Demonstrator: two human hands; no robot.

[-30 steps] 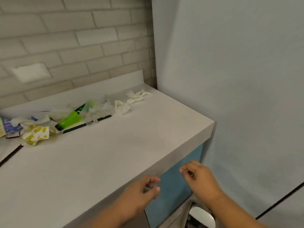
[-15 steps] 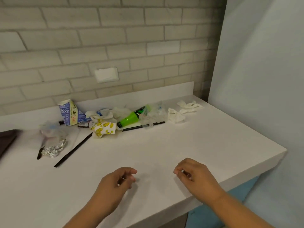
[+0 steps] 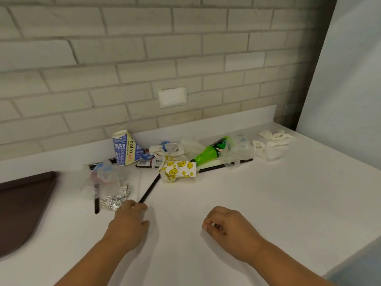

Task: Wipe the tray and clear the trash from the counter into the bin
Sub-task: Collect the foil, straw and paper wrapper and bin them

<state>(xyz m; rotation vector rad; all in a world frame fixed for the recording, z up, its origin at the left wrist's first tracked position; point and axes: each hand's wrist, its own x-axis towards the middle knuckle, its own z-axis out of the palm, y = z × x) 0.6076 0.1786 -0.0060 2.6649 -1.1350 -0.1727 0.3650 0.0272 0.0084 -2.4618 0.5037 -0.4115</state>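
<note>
In the head view the dark brown tray (image 3: 24, 203) lies at the left edge of the white worktop (image 3: 288, 203), and the trash sits along the back edge: a paper cup (image 3: 123, 149), a green bottle (image 3: 210, 150), a smiley-print wrapper (image 3: 178, 170) and crumpled tissues (image 3: 270, 143) towards the back right corner. The left hand (image 3: 128, 226) reaches forward with relaxed fingers, empty, its fingertips at the near end of a black straw (image 3: 149, 188) just beside a ball of foil (image 3: 115, 199). The right hand (image 3: 228, 230) hovers near the front edge, loosely curled and holding nothing.

The left hand (image 3: 127, 223) has advanced up-frame; its fingertips now reach the near end of the black straw (image 3: 149, 189). The brown tray (image 3: 24, 203) has entered at the left edge.
</note>
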